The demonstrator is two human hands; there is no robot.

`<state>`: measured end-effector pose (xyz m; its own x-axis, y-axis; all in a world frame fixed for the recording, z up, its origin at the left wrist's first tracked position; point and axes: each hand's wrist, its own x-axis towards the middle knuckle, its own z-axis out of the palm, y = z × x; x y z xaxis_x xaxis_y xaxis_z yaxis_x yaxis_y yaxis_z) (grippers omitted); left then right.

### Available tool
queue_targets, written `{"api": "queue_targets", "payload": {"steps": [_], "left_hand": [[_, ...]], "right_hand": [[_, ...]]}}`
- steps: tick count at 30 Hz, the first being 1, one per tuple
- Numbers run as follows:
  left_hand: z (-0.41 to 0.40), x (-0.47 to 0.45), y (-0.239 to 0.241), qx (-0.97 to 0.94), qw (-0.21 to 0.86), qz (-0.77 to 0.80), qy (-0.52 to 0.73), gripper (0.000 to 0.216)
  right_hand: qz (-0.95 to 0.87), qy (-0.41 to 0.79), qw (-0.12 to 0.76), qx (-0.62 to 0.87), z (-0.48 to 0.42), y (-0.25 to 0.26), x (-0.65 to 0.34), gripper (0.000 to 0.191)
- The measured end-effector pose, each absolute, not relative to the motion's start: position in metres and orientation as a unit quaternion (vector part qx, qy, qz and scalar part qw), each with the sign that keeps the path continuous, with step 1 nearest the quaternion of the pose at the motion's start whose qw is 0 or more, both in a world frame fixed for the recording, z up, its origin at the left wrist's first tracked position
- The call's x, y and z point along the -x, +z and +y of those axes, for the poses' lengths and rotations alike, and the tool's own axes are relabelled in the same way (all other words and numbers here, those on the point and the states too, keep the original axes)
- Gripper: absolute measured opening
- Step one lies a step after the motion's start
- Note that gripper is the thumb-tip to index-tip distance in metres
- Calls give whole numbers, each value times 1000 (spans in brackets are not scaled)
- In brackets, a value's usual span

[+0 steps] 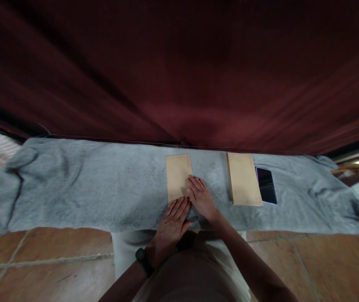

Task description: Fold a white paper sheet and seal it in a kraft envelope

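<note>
At the near middle of the grey towel point(88, 188), the right hand point(201, 197) lies flat and open on the near right corner of a tan envelope point(177, 174). Its fingers are stretched out and pressed to the paper, clasping nothing. The left hand point(173, 220) is spread the same way just beside it, with its fingertips at the envelope's near edge and its palm on the towel. Neither hand closes around anything. By the look of it, the flat palms hold the thin paper down against the soft pile, which would otherwise let it slide or curl.

The envelope lies lengthwise, its short end toward the person, so both hands reach it without stretching. A dark wristband point(140, 256) sits on the left wrist.

To the right, well apart from the hands, a second tan piece point(244, 178) lies parallel to the envelope. It seems thicker along its left edge, though I cannot tell whether it is a stack. A phone point(266, 184) lies screen-up against its right side.

The towel covers the tiled floor point(41, 260), probably as a clean, padded surface. A dark red curtain point(179, 75) hangs along the towel's far edge.
</note>
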<state>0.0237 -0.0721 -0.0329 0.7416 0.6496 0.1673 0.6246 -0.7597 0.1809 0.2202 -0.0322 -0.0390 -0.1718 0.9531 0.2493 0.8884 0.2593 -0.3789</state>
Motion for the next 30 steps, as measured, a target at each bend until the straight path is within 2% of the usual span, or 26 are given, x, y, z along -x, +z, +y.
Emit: {"api": "queue_targets", "payload": {"steps": [20,25,30], "left_hand": [[-73,-25,-30,-929,68,345,118,61],[-73,-26,-29,-928,67,348,113,59],[-74,-26,-29,-929,68,345,119,60]], "right_hand": [[-743,29,183,642,73,-40,-234,48],[-747,30,177,641,67,-38,-230,47],[-771,48,169,612,20,-35,-225,47]]}}
